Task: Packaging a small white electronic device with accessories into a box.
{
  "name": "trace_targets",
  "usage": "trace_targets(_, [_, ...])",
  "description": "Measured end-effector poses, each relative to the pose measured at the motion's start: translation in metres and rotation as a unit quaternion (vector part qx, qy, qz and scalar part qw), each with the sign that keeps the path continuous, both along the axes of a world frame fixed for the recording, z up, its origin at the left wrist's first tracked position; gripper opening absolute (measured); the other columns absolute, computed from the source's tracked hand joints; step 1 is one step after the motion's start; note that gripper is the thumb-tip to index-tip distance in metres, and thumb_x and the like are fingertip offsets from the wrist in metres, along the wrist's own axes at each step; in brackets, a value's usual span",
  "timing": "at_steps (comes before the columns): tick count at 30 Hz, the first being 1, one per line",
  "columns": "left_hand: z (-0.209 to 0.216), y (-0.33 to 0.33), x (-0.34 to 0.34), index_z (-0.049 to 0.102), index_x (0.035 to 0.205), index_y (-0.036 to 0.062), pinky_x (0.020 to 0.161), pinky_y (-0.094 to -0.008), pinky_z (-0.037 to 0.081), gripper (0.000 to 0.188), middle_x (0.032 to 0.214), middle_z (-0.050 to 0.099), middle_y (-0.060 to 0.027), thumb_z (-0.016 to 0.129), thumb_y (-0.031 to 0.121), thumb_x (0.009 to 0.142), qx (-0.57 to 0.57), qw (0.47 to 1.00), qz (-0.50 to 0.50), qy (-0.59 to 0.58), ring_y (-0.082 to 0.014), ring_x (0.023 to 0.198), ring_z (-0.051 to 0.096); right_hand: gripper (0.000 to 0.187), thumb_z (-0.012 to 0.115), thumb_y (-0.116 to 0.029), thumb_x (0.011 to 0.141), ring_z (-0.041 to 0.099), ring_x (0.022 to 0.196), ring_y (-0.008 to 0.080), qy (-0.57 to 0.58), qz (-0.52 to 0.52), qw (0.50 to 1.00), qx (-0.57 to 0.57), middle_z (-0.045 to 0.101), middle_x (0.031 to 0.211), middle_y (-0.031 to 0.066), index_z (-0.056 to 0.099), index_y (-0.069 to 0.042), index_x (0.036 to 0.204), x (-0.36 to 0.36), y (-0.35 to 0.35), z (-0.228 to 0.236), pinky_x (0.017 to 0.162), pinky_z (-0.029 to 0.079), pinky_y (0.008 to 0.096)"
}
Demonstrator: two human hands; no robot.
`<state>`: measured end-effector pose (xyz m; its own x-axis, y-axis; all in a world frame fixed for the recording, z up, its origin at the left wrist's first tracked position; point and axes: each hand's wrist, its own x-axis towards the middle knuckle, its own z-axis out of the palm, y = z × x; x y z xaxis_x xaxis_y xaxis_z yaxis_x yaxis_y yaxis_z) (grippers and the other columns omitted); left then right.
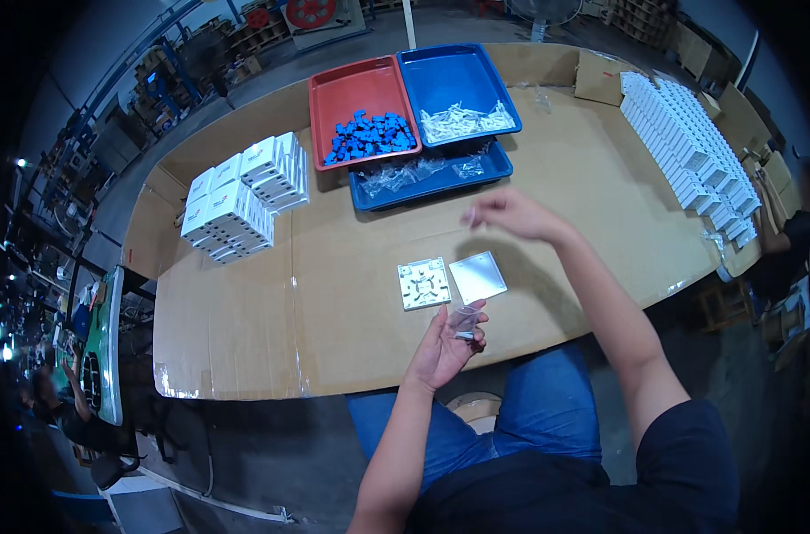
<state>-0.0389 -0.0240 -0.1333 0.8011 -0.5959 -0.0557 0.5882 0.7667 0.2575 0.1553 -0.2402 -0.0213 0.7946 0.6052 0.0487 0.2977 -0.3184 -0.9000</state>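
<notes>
My left hand (439,349) is closed around a small clear plastic bag (465,319), with something small and pale at its lower end. Just beyond that hand, a white square plastic box base (424,287) lies with its moulded inside facing up. To its right lies a flat white square cover (479,278), plain side up. Over the cardboard, between the cover and the trays, my right hand (514,215) hangs with its fingertips pinched together. Whatever those fingers hold, if anything, is too small and blurred to make out.
At the back, a red tray (319,98) holds blue parts and a blue tray (494,67) white parts. A lower blue tray (369,203) contains clear bags. White boxes (236,209) are stacked left, and long rows of white units (685,147) stand right. Cardboard covers the table (236,329).
</notes>
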Motion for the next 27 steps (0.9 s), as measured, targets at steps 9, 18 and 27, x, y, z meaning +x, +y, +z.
trace_targets(9, [-0.003,-0.002,0.004,0.043,0.154,-0.003,0.095,-0.0382,0.051,0.062,0.122,0.063,-0.0116,0.047,0.043,0.112,0.039,0.999,0.0,0.005,-0.0215,0.1,0.06,0.021,0.065,-0.016,0.094,0.075,0.097,0.0321,-0.256,-0.278,0.914,-0.149,0.078,0.101,0.0149,0.078,-0.006,0.107,0.188,0.016,0.001,0.085,0.058,0.0418])
trace_targets(18, [0.001,0.0,0.006,0.045,0.152,-0.0031,0.095,-0.0381,0.05,0.062,0.123,0.063,-0.0117,0.045,0.044,0.112,0.036,0.999,0.002,0.028,-0.0209,0.1,0.06,0.022,0.069,-0.014,0.085,0.073,0.104,0.0346,-0.248,-0.308,0.858,-0.326,0.077,0.107,0.0157,0.077,-0.012,0.106,0.242,0.042,-0.009,0.091,0.057,0.0483])
trace_targets(27, [0.004,-0.009,0.01,0.046,0.151,-0.0029,0.095,-0.04,0.05,0.062,0.125,0.062,-0.0116,0.045,0.045,0.112,0.015,0.999,-0.007,0.038,-0.0214,0.1,0.059,0.034,0.075,-0.018,0.087,0.073,0.09,0.024,-0.169,-0.305,0.936,-0.043,0.077,0.101,0.0139,0.076,-0.005,0.118,0.235,0.002,-0.001,0.08,0.058,0.0365])
